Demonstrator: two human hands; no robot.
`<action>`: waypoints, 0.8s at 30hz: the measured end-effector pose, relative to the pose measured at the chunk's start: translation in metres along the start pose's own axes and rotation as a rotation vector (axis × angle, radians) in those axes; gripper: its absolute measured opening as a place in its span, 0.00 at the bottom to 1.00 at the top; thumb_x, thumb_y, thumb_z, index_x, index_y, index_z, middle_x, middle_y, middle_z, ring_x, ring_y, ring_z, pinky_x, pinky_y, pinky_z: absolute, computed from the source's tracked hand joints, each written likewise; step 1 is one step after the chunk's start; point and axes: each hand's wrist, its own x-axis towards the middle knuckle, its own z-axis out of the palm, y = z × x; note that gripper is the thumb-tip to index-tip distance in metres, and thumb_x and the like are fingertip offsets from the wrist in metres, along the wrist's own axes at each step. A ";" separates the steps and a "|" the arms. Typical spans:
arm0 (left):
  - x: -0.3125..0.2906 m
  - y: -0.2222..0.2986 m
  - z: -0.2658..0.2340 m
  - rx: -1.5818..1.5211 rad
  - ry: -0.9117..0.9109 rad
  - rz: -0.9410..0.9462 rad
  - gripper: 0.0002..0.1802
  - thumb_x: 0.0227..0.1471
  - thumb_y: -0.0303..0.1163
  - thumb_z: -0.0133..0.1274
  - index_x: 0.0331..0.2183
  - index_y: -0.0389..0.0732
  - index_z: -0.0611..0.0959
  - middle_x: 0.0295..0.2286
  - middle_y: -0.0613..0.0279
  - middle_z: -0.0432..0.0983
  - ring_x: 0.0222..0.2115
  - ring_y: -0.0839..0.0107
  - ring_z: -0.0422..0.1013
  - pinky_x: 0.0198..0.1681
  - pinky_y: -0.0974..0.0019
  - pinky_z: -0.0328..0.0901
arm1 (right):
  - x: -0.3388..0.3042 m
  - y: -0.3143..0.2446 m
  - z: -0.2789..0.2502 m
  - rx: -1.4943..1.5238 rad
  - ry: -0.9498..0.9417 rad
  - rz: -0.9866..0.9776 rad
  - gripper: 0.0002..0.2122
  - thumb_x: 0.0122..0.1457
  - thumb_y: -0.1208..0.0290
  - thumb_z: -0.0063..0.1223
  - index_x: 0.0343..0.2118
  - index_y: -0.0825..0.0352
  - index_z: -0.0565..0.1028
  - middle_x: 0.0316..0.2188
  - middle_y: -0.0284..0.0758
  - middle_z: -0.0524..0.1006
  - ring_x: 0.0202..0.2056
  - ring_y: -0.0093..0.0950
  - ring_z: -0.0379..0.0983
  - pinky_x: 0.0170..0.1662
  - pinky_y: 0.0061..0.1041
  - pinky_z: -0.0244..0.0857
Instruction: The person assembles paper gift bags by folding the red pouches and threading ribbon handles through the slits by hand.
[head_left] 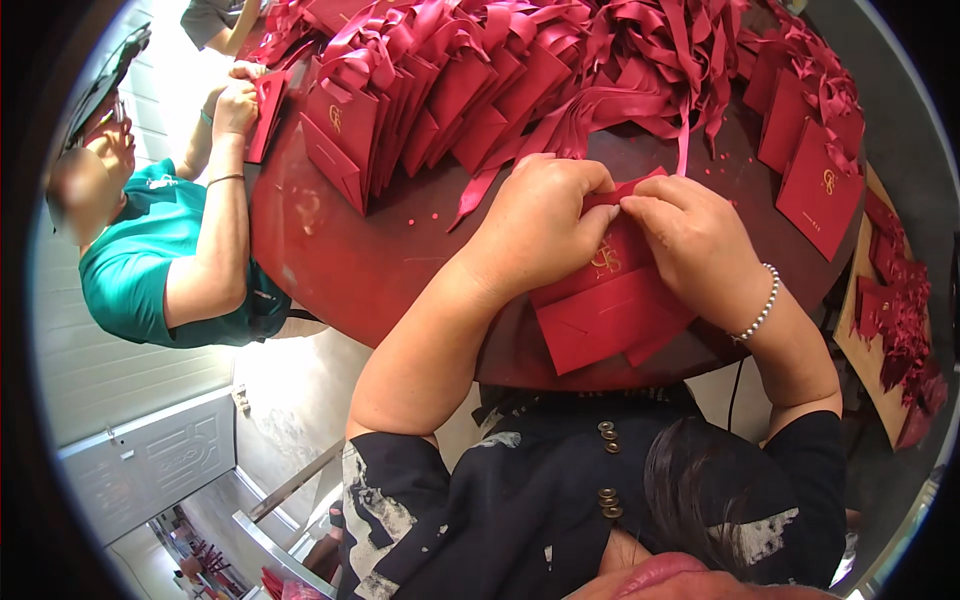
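A flat red paper gift bag (605,315) with a gold emblem lies at the table's near edge, under both of my hands. My left hand (545,220) is closed, pinching the bag's top edge between thumb and fingers. Close beside it, my right hand (700,235) pinches the same edge, a beaded bracelet on its wrist. A red ribbon (684,140) runs up from behind the right hand toward the ribbon pile. Whether the fingers also hold ribbon is hidden. Part of another red paper piece shows beneath the bag.
Red bags with ribbon handles (345,140) stand in a row across the far side of the round table (380,270). Loose ribbons (650,90) heap behind my hands. More bags (820,190) lean at right, beside a board (870,340) of red pieces. A co-worker in green (190,260) handles a bag at left.
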 end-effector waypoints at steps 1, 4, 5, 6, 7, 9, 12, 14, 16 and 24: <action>0.001 0.000 -0.002 0.002 0.004 -0.002 0.08 0.47 0.26 0.63 0.31 0.32 0.84 0.26 0.46 0.80 0.30 0.52 0.77 0.35 0.58 0.70 | 0.002 0.005 -0.003 0.031 0.001 -0.036 0.10 0.50 0.84 0.59 0.37 0.72 0.78 0.34 0.42 0.79 0.36 0.40 0.78 0.38 0.32 0.73; -0.001 0.003 -0.006 0.004 0.002 0.055 0.08 0.47 0.27 0.63 0.32 0.33 0.84 0.27 0.48 0.80 0.31 0.53 0.78 0.43 0.57 0.70 | 0.005 0.009 -0.013 0.070 -0.002 -0.056 0.10 0.50 0.82 0.62 0.37 0.70 0.79 0.34 0.40 0.79 0.35 0.39 0.78 0.38 0.31 0.73; -0.002 0.002 -0.005 0.016 0.013 0.108 0.09 0.47 0.27 0.64 0.32 0.34 0.84 0.27 0.49 0.81 0.31 0.54 0.78 0.47 0.56 0.69 | 0.006 0.010 -0.016 0.083 -0.007 -0.044 0.10 0.50 0.81 0.64 0.37 0.68 0.79 0.33 0.39 0.80 0.35 0.38 0.78 0.38 0.30 0.73; -0.002 0.002 -0.004 0.028 0.023 0.162 0.09 0.47 0.27 0.64 0.33 0.35 0.84 0.27 0.51 0.81 0.31 0.54 0.78 0.52 0.55 0.68 | 0.006 0.010 -0.018 0.079 -0.006 -0.040 0.10 0.50 0.81 0.64 0.37 0.68 0.79 0.33 0.39 0.80 0.35 0.38 0.78 0.38 0.30 0.73; -0.002 0.004 -0.004 0.026 0.020 0.166 0.09 0.47 0.27 0.64 0.33 0.35 0.84 0.27 0.51 0.81 0.31 0.54 0.78 0.52 0.55 0.68 | 0.005 0.010 -0.019 0.083 0.019 0.012 0.11 0.50 0.79 0.65 0.38 0.68 0.79 0.36 0.39 0.80 0.37 0.38 0.78 0.39 0.30 0.73; -0.001 0.007 -0.005 0.001 0.022 0.166 0.09 0.47 0.27 0.65 0.33 0.36 0.84 0.27 0.52 0.81 0.31 0.55 0.78 0.59 0.51 0.64 | 0.008 0.011 -0.029 0.081 0.048 0.067 0.12 0.50 0.77 0.66 0.39 0.68 0.79 0.39 0.39 0.79 0.39 0.37 0.78 0.40 0.30 0.73; -0.005 0.013 -0.006 0.014 0.065 0.214 0.10 0.45 0.26 0.66 0.32 0.36 0.84 0.26 0.52 0.81 0.30 0.55 0.78 0.57 0.52 0.66 | 0.012 0.021 -0.050 0.082 -0.085 0.074 0.15 0.50 0.74 0.68 0.42 0.67 0.78 0.47 0.39 0.77 0.48 0.37 0.75 0.49 0.32 0.71; -0.008 0.016 -0.011 -0.010 0.047 0.192 0.10 0.45 0.26 0.66 0.32 0.36 0.83 0.26 0.52 0.80 0.30 0.55 0.78 0.57 0.52 0.66 | 0.007 0.038 -0.050 0.252 -0.157 -0.024 0.17 0.51 0.75 0.68 0.45 0.67 0.77 0.54 0.40 0.74 0.58 0.40 0.69 0.59 0.36 0.64; -0.006 0.016 -0.016 -0.038 0.025 0.175 0.10 0.45 0.25 0.66 0.31 0.35 0.83 0.26 0.52 0.80 0.29 0.55 0.78 0.57 0.52 0.66 | 0.000 0.055 -0.051 0.283 -0.136 -0.006 0.15 0.52 0.78 0.65 0.43 0.67 0.77 0.56 0.40 0.73 0.61 0.41 0.66 0.64 0.38 0.59; -0.001 0.009 -0.020 -0.061 -0.047 0.078 0.11 0.44 0.24 0.67 0.31 0.33 0.83 0.23 0.51 0.77 0.26 0.58 0.75 0.31 0.62 0.68 | -0.025 0.037 -0.067 0.081 -0.128 0.176 0.08 0.54 0.76 0.64 0.35 0.69 0.76 0.34 0.43 0.79 0.37 0.42 0.78 0.41 0.36 0.72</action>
